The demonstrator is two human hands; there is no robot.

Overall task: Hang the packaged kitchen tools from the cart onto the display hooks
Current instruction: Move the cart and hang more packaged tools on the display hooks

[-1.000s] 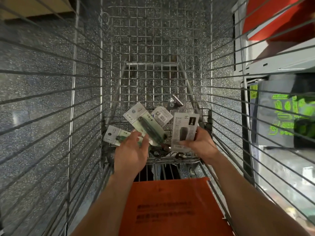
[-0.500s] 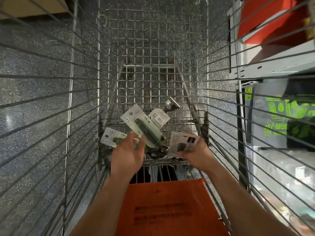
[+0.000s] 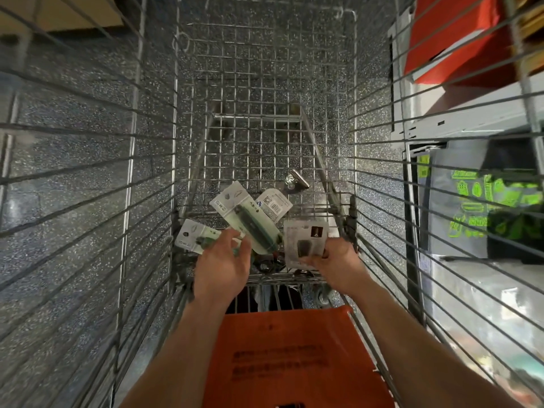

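My right hand pinches a grey packet by its lower edge, thumb on the front and fingers curled behind. The card stands nearly upright, facing me, with a dark tool shape printed or sealed on it.

My left hand is turned palm up beside it, apart from the right, with its fingers loosely spread. Its fingertips reach in among the other packets. A long green packet slants up and away from my thumb and forefinger. A small green packet pokes out past the far side of my fingers. The view is blurred there, so I cannot tell whether this hand grips them or only touches them. A white packet with a barcode shows just behind the long green one.

All of this is low in the near end of the wire cart, whose walls rise on both sides of my arms. Further ahead of my hands a small metal clip lies on the cart's mesh bottom. Between my forearms, close to me, sits the cart's orange flap with dark lettering.

Beyond the cart wall on my right-hand side stands a grey shelf, with a red box above it. A grey bag with green print is below it. A speckled floor shows through the wires on my left.
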